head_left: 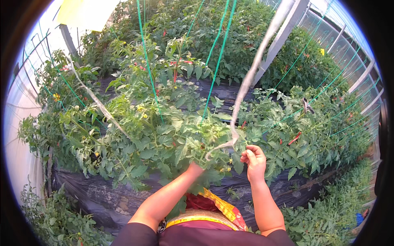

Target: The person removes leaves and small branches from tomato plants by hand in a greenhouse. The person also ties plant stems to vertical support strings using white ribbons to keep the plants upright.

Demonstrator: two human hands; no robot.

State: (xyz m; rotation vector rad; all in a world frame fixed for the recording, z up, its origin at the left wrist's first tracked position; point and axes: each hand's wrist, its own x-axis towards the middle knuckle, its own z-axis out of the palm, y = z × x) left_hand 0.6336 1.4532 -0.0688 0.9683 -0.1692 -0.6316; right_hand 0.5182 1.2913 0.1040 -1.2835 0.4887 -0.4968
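Observation:
My left hand (196, 170) reaches into the foliage of a tomato plant (166, 140); its fingers are hidden by leaves. To its right, my right hand (254, 157) is raised at the edge of the foliage, thumb and fingertips pinched together beside a thin stem or leaf tip; what lies between them is too small to tell. A pale strip of twine (238, 104) hangs down between the hands and curls into the leaves above my left hand. Small yellow flowers (226, 169) show between the hands. A red and yellow bag (220, 204) is open at my waist.
Green strings (219, 58) run down to the plants. A grey post (278, 40) stands beyond the row, and black plastic film (104, 193) covers the bed. Red clips or ties (295, 138) dot the plants. A second pale strip (98, 101) hangs at the left, below a yellow sheet (81, 15).

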